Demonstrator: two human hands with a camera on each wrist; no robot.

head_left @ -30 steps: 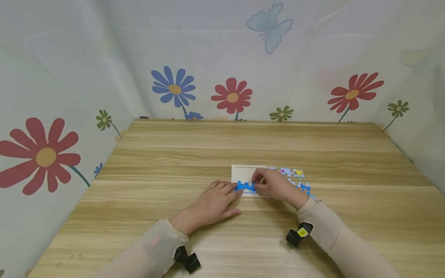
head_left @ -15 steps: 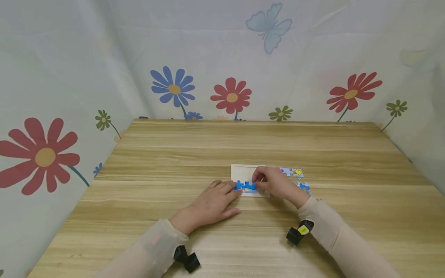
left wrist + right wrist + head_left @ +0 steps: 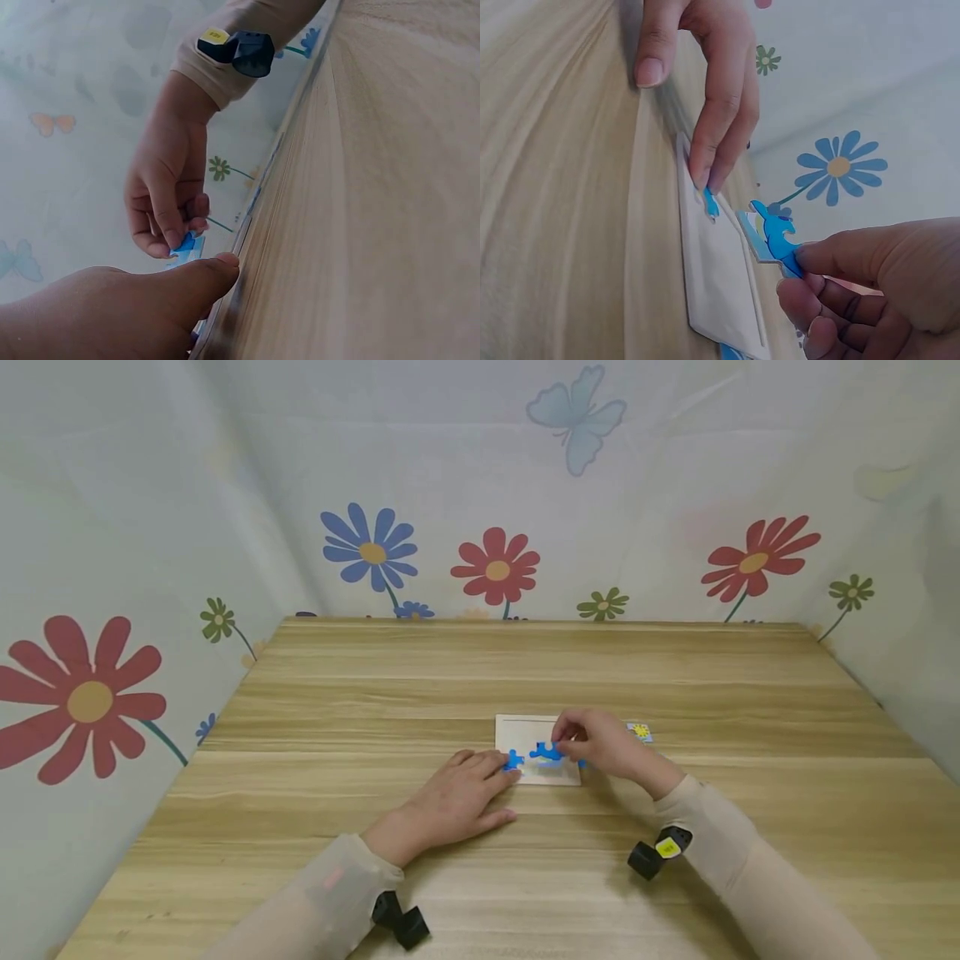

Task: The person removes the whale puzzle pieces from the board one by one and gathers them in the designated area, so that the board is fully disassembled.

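Observation:
A pale wooden puzzle tray [image 3: 525,732] lies on the table between both hands. My left hand [image 3: 450,797] rests with extended fingers at the tray's left side, fingertips on a small blue puzzle piece [image 3: 712,204]. Between thumb and fingers, my right hand [image 3: 611,747] pinches a blue and white puzzle piece [image 3: 776,238]. In the right wrist view that piece is raised and tilted, apart from the tray surface. Whether it is one piece or several joined ones cannot be made out. The left wrist view shows the held piece [image 3: 187,246] just beyond my left thumb.
A loose puzzle piece with a yellow sun [image 3: 640,732] lies right of the tray, partly behind the right hand. A bit of blue [image 3: 582,763] shows at the tray's right edge. The wooden table [image 3: 420,668] ends at a flower-printed curtain [image 3: 420,460].
My right hand has lifted the blue puzzle piece from the tray and shifted slightly right and up, away from the piece under the left fingers. The left hand has stayed in place.

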